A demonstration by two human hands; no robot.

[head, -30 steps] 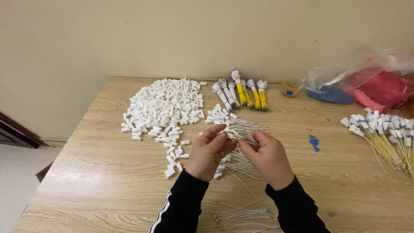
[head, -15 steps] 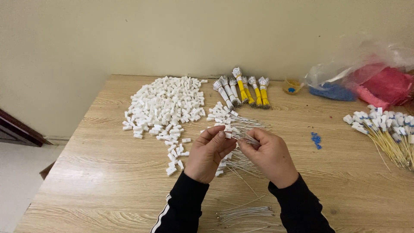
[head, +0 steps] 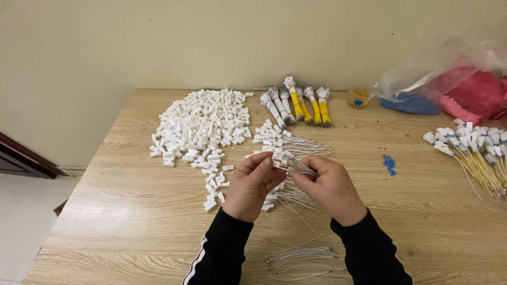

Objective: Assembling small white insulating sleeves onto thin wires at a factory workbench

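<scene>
My left hand (head: 253, 184) pinches a small white plastic connector (head: 277, 164) above the wooden table (head: 132, 211). My right hand (head: 327, 187) grips a thin white wire (head: 301, 168) whose end meets that connector between my fingertips. Under my hands lies a fan of finished white wires with connectors (head: 280, 140). A big heap of loose white connectors (head: 203, 124) sits to the left, trailing toward my left hand. Bare white wires (head: 301, 256) lie near my forearms.
Bundles of wires, some bound in yellow (head: 298, 105), lie at the back. At the right edge lies a pile of yellow wires with white connectors (head: 475, 150). Small blue pieces (head: 390, 163), a little cup (head: 359, 97) and plastic bags with blue and red contents (head: 454, 89) sit back right.
Both hands stay together at the same spot; my fingers have shifted slightly on the connector and wire. The view has drifted a little.
</scene>
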